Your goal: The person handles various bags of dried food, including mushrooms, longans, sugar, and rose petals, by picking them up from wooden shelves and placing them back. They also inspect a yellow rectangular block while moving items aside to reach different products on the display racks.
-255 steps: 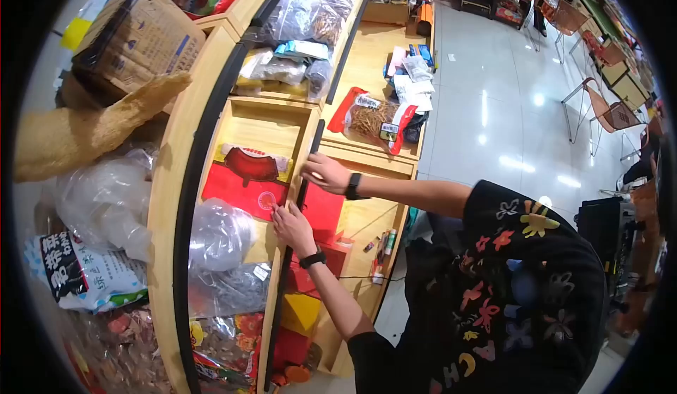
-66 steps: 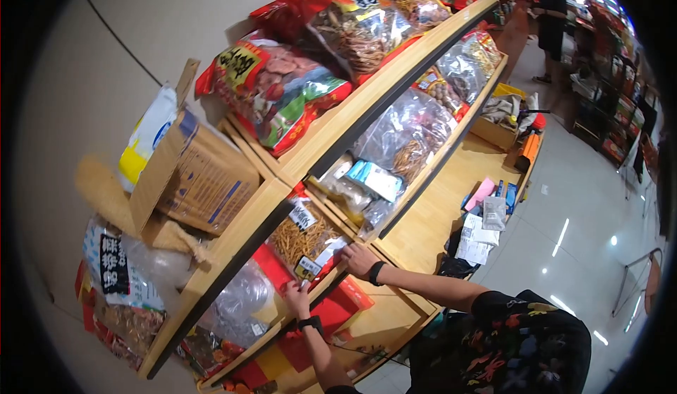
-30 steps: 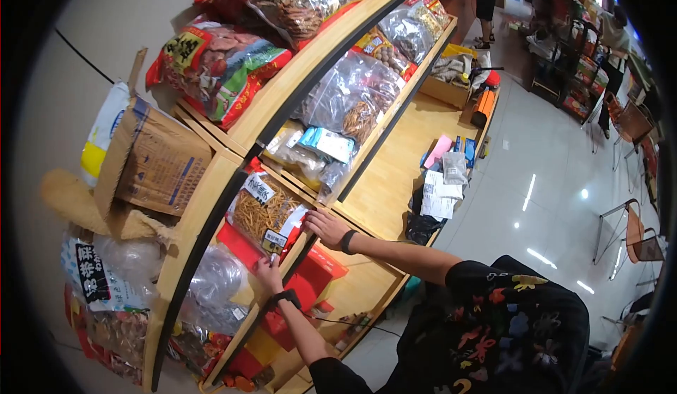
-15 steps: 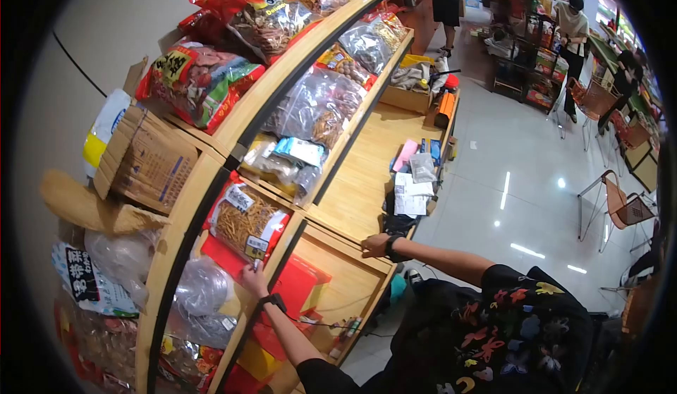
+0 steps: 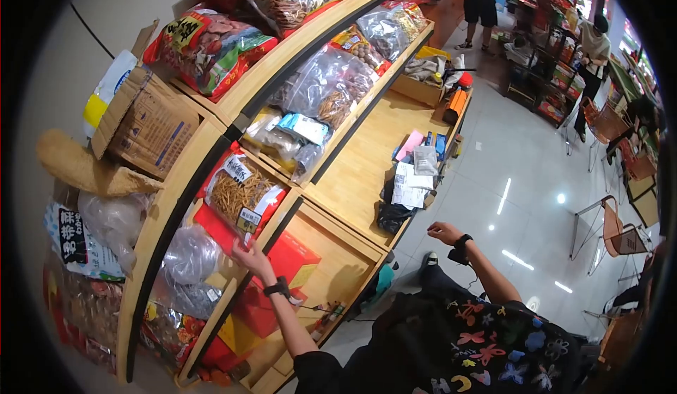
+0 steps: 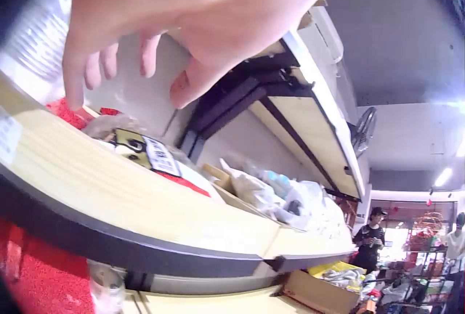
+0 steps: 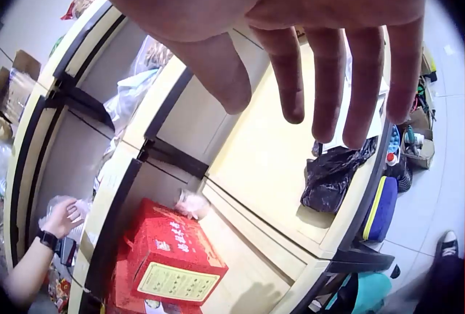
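Note:
A clear-fronted bag of thin brown dried strips (image 5: 238, 195), with red ends and white labels, lies in the upper shelf compartment on a red packet (image 5: 217, 229). My left hand (image 5: 252, 261) hovers at the shelf's front lip, just below the bag's lower corner. In the left wrist view, the fingers of that hand (image 6: 211, 9) hang loosely apart, with nothing between them, and the bag's label (image 6: 149, 153) shows beneath. Away from the shelf, over the floor, is my right hand (image 5: 444, 233). Its fingers (image 7: 328, 85) are extended and hold nothing in the right wrist view.
Crumpled clear plastic bags (image 5: 190, 256) lie beside the red packet. Red boxes (image 7: 174, 252) stand on the lower shelf. Papers (image 5: 410, 184) and a black plastic bag (image 5: 395, 218) lie farther along it. A cardboard box (image 5: 156, 127) sits on top. Chairs (image 5: 612, 232) and people are beyond.
The bag of dried strips has gone from the lower shelf up into the compartment. My right hand has left the bag and swung right; my left hand has come off its corner.

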Available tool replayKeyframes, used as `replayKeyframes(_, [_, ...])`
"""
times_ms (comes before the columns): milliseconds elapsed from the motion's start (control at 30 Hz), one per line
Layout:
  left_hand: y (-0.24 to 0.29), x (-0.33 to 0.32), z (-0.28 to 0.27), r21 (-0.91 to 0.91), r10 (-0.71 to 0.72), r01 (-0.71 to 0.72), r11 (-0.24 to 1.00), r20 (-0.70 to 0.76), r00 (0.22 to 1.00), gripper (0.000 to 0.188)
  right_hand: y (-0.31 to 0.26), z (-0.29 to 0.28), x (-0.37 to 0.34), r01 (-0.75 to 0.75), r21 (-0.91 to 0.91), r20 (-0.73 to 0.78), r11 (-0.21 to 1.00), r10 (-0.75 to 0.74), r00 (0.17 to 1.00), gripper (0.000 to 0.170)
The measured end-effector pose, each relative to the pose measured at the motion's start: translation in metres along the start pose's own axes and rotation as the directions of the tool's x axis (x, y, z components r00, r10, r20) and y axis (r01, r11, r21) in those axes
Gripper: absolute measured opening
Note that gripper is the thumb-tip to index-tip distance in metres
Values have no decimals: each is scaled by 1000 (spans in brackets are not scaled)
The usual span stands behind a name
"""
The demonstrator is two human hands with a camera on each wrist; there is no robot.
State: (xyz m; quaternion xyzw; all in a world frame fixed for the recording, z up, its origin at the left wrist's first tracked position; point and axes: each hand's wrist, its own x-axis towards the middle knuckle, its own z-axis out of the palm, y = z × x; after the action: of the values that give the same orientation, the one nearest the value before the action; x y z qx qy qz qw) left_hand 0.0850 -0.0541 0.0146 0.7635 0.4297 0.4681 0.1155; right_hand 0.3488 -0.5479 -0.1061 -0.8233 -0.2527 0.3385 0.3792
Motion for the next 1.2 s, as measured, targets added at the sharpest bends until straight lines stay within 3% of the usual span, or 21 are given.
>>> replayKeyframes(67, [41, -18, 3, -266, 23, -7, 964, 57, 998, 41, 16, -4, 5, -22, 94, -31, 995, 25, 999, 37])
replayKeyframes(100, [50, -23, 10, -256, 73, -40, 966, 122, 990, 39, 17, -7, 7, -48, 130, -13, 990, 50, 999, 38])
replayKeyframes(133, [73, -29, 15, -257, 32, 16, 966, 179, 983, 42, 19, -9, 11, -49, 125, 2, 991, 49, 999, 38])
replayKeyframes(267, [129, -29, 61, -418, 99, 34, 908, 292, 951, 50, 24, -21, 35, -26, 154, 31, 988, 22, 999, 36])
replayKeyframes(333, [147, -23, 87, -348, 148, -37, 937, 300, 942, 62, 28, -32, 46, -3, 171, 75, 985, -10, 997, 34])
replayKeyframes(500, [205, -6, 139, -248, 128, -43, 968, 338, 932, 79, 36, -66, 80, 51, 139, 92, 989, -64, 994, 33])
replayKeyframes(600, [219, 4, 164, -205, -8, 97, 974, 396, 918, 83, 50, -93, 91, 42, 138, 103, 990, -56, 993, 33])
replayKeyframes(667, [217, 7, 177, -6, -51, 56, 998, 313, 948, 81, 61, -111, 96, 40, 143, 104, 989, -55, 993, 33])
replayKeyframes(767, [216, 12, 186, 113, -183, 157, 981, 281, 942, 70, 79, -136, 100, -42, 160, 126, 986, 22, 992, 32])
replayKeyframes(800, [214, 12, 189, 149, -112, 79, 986, 223, 968, 61, 85, -142, 103, -56, 163, 141, 985, 33, 989, 32])
replayKeyframes(933, [198, 18, 194, 78, -159, 140, 987, 341, 927, 45, 110, -157, 105, -126, 119, 184, 985, 103, 977, 32])
replayKeyframes(1033, [195, 17, 197, 10, -183, 194, 981, 380, 907, 44, 122, -160, 109, -90, 108, 169, 990, 71, 983, 34])
replayKeyframes(1200, [206, 17, 201, 54, -200, 196, 979, 408, 891, 42, 124, -155, 115, -80, 102, 175, 992, 61, 983, 36])
